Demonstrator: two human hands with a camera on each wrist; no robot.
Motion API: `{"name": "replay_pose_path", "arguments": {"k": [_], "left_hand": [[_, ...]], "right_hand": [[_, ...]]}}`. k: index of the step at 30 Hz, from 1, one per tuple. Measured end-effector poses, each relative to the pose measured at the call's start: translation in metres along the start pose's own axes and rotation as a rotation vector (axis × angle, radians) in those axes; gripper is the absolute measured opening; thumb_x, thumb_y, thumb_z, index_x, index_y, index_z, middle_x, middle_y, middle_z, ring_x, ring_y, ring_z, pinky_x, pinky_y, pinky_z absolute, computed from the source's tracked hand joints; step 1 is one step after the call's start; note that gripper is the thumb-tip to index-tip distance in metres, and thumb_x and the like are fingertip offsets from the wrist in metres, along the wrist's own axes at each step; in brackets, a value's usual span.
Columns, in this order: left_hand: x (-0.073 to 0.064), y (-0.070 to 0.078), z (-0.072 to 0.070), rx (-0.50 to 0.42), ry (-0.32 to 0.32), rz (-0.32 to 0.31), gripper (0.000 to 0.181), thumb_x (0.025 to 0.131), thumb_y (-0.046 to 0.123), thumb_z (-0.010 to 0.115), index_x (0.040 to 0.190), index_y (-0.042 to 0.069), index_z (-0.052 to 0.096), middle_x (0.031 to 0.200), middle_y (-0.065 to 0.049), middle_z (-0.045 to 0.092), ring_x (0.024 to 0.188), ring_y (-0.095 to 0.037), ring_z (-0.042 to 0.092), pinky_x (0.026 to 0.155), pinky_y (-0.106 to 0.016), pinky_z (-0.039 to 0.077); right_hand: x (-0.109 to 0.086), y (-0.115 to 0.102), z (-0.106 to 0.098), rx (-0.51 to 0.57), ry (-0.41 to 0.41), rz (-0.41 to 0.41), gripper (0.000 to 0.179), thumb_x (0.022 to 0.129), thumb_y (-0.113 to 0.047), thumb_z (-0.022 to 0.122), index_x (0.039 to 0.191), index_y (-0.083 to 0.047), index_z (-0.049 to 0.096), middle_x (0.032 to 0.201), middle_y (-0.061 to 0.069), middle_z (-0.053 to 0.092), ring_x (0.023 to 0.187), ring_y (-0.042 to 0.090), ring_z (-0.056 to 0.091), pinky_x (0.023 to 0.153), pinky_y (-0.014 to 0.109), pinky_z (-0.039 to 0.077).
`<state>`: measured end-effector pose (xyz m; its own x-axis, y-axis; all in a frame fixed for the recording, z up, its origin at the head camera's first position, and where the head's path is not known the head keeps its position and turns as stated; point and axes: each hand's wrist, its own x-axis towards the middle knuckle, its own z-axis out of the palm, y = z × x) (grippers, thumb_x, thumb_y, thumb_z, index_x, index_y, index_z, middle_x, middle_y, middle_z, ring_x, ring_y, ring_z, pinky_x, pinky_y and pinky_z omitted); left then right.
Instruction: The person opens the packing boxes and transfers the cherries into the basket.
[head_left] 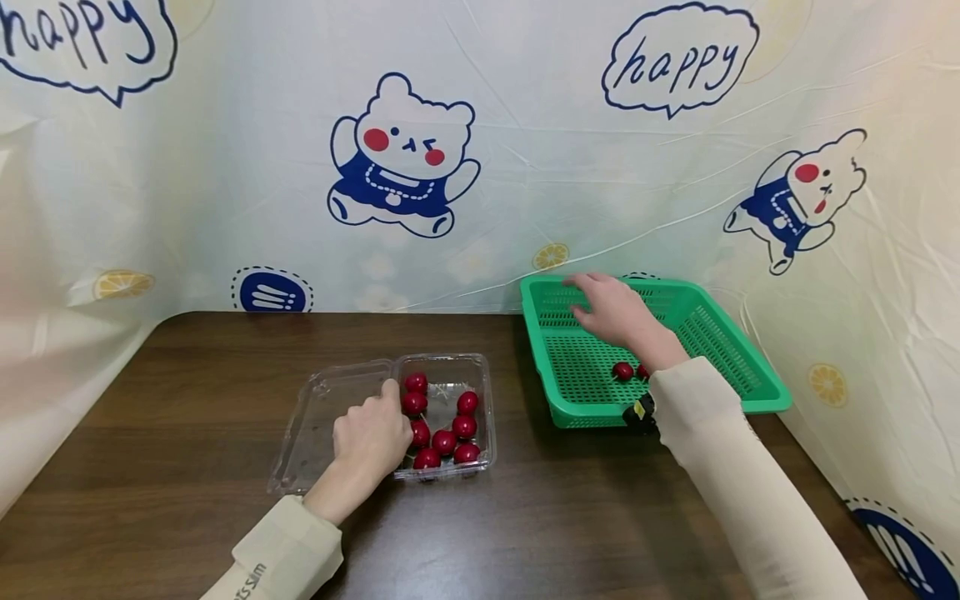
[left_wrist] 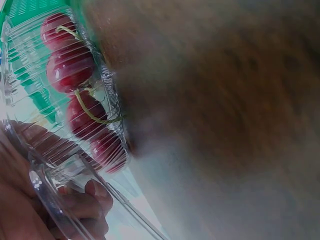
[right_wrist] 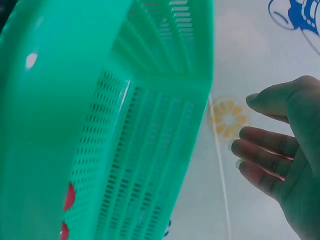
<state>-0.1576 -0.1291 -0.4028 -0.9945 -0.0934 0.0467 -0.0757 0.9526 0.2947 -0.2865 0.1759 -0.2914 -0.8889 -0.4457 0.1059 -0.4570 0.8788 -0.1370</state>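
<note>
My left hand (head_left: 372, 433) grips the hinge side of a clear plastic clamshell box (head_left: 491, 417). In the left wrist view its fingers (left_wrist: 82, 207) curl about the clear edge. Several red cherries (head_left: 444, 442) lie in the box, some with green stems; its lid (head_left: 318, 400) is folded out to the left. Above the green plastic basket (head_left: 540, 350) hovers my right hand (head_left: 611, 310), fingers loosely spread and holding nothing. Two cherries (head_left: 622, 372) show on the basket floor, one partly hidden by the right forearm. The right wrist view has this hand (right_wrist: 280, 145) apart from the basket's rim.
A brown wooden table (head_left: 187, 417) carries both containers, the basket at the back right. Behind it hangs a pale curtain (head_left: 525, 167) printed with bears and orange slices. A black strap (head_left: 640, 412) sits at the right wrist, near the basket's front rim.
</note>
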Motion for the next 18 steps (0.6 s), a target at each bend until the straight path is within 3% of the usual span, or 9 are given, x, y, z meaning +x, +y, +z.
{"name": "replay_pose_path", "arguments": {"k": [9, 18], "left_hand": [[0.0, 0.002, 0.0, 0.004, 0.001, 0.004, 0.015, 0.088, 0.013, 0.051, 0.098, 0.002, 0.05, 0.072, -0.019, 0.062, 0.054, -0.037, 0.058, 0.046, -0.047, 0.046], [-0.001, 0.002, -0.001, 0.005, 0.007, 0.002, 0.016, 0.088, 0.014, 0.052, 0.098, 0.002, 0.05, 0.072, -0.02, 0.062, 0.055, -0.038, 0.059, 0.046, -0.048, 0.046]], "right_hand": [[0.006, -0.033, -0.002, -0.012, 0.032, -0.086, 0.044, 0.095, -0.017, 0.06, 0.137, -0.007, 0.053, 0.14, 0.016, 0.056, 0.122, 0.035, 0.058, 0.097, 0.051, 0.049], [0.015, -0.065, 0.008, -0.055, -0.022, -0.129, 0.04, 0.096, -0.018, 0.061, 0.135, -0.012, 0.057, 0.134, 0.012, 0.06, 0.119, 0.03, 0.06, 0.093, 0.045, 0.052]]}}
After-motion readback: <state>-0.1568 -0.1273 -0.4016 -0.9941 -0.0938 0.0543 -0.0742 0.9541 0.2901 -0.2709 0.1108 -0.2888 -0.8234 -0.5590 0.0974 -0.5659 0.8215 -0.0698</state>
